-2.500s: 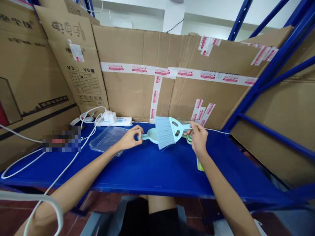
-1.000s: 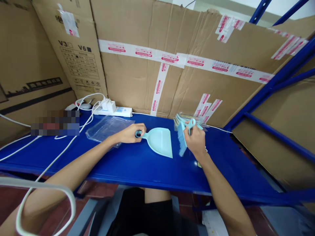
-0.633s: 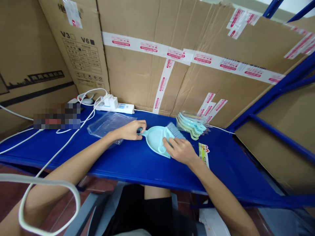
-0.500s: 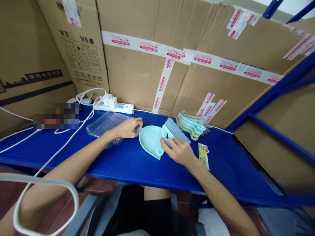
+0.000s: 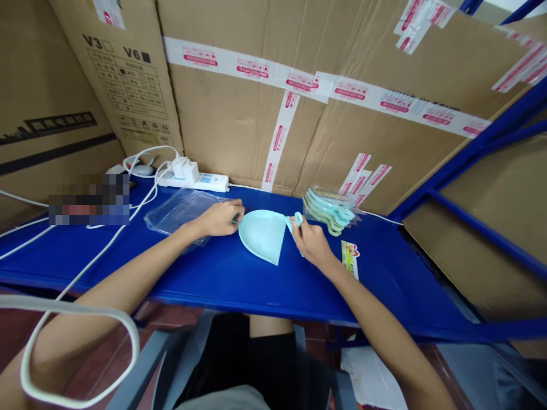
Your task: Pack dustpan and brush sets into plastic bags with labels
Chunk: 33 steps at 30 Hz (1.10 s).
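A light-blue dustpan [image 5: 262, 234] lies face up on the blue table, its straight edge toward the right. My left hand [image 5: 222, 217] is closed round the dustpan's handle at its left end. Just right of the pan, my right hand [image 5: 311, 239] is closed on the small light-blue brush [image 5: 298, 218], whose ring-shaped end sticks up above the fingers. The brush's bristles are hidden in this view. A flat clear plastic bag [image 5: 175, 213] lies beside and partly behind my left hand.
Behind my right hand sits a stack of bagged blue and green pieces [image 5: 329, 209]. A colourful card [image 5: 350, 257] lies at the right. A power strip [image 5: 209, 181] and white cables are at the back left. Cardboard [image 5: 239, 125] stands behind the table [image 5: 239, 293].
My right hand has turned the brush, so its blue bristles no longer show and its ring end points up, off the dustpan. My left hand keeps its hold. The whole view has shifted slightly.
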### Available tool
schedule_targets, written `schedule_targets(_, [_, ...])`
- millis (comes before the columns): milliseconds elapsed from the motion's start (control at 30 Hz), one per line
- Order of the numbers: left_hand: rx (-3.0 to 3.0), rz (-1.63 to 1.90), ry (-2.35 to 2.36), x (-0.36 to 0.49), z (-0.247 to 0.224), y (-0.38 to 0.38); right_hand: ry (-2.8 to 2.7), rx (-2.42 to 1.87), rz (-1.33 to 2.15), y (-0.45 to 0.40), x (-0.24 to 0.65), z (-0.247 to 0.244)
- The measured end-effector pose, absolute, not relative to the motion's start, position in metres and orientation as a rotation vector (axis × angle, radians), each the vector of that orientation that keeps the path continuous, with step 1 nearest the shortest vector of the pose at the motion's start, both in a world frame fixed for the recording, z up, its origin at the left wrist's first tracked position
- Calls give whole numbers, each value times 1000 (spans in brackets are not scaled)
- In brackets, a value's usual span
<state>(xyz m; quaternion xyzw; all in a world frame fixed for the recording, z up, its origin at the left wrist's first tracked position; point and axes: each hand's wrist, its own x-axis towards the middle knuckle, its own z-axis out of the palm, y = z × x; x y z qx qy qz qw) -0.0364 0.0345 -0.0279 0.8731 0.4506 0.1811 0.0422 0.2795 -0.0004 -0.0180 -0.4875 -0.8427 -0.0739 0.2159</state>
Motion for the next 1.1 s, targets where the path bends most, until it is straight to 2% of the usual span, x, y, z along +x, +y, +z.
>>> schedule_targets(233, [2626,683,1148,-27,-29,34,-2053,-1338,31,-4,277,-23])
schedule_targets(500, [2466,721,968,-11,-25,19,-1769,-1288,480,-10,274,-18])
schedule_targets(900, [2188,789,890,-15,-37,27,-1704,-1111,837,-20,245,-11])
schedule_targets(1000, [2155,793,914,-14,-37,28,-1825,-1045,727,-11,241,6])
schedule_targets(1100, [2136,808,913,-12,-37,28,-1901,-983,267,4,240,28])
